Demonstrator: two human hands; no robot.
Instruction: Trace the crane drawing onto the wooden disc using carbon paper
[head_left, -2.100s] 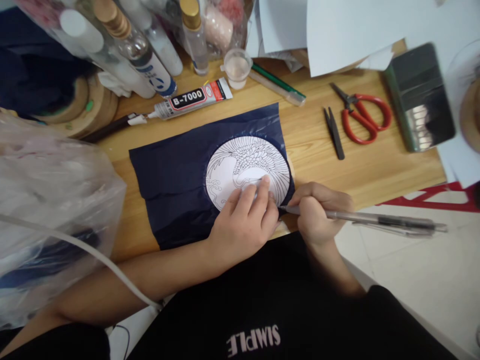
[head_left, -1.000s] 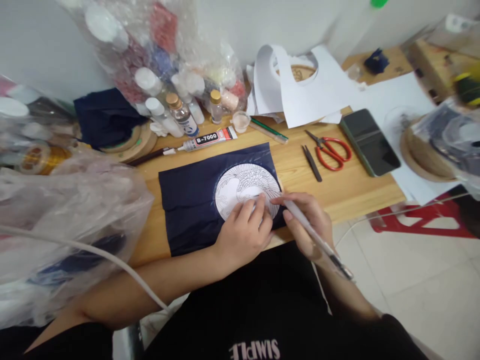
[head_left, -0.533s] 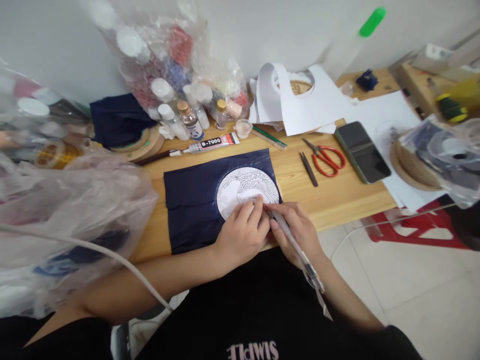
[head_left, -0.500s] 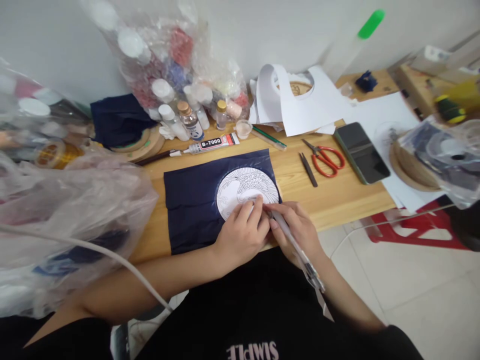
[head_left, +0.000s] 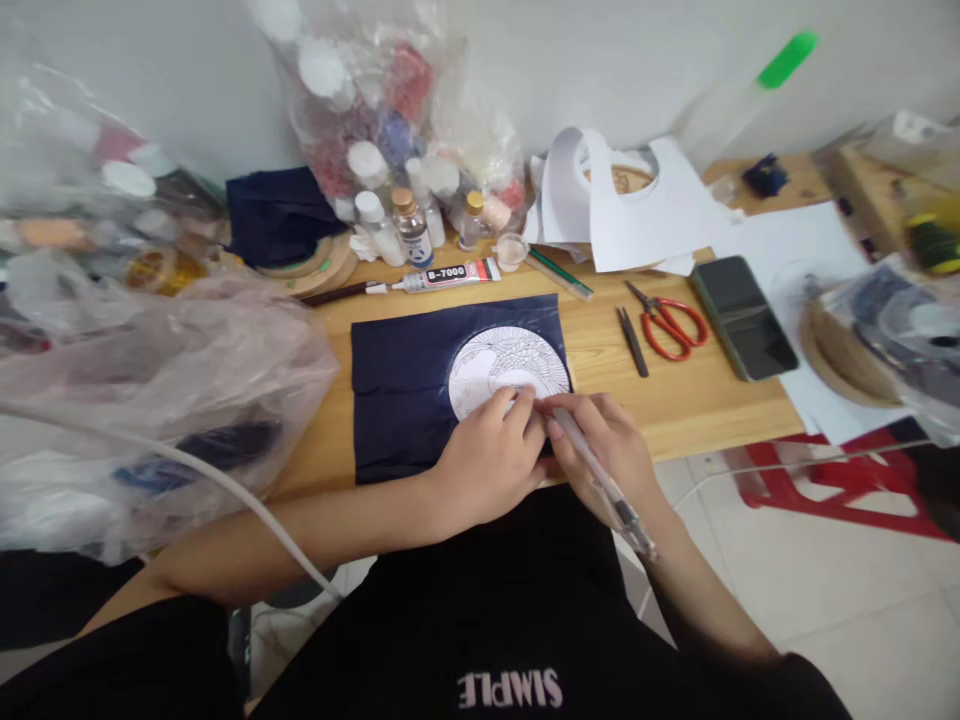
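A round white paper [head_left: 510, 362] printed with a feathered line drawing lies on a dark blue sheet [head_left: 405, 380] on the wooden table [head_left: 690, 400]. My left hand [head_left: 487, 462] rests on the lower part of the round paper, fingers pressed flat and close together on it. My right hand [head_left: 607, 450] is closed round a pen [head_left: 600, 480], whose tip meets the paper's lower right edge beside my left fingertips. The pen's far end points back toward my body.
Behind the blue sheet lie a B-7000 glue tube [head_left: 442, 277], small bottles [head_left: 409, 225] and a bag of supplies. To the right are tweezers [head_left: 634, 340], red scissors [head_left: 671, 320], a phone [head_left: 742, 315] and cut white paper [head_left: 637, 205]. A plastic bag [head_left: 150, 400] fills the left.
The view pulled back from a close look and shifted, so the table appears further right. My right hand turned the pen from pointing sideways to pointing back at me; my left hand stayed on the paper.
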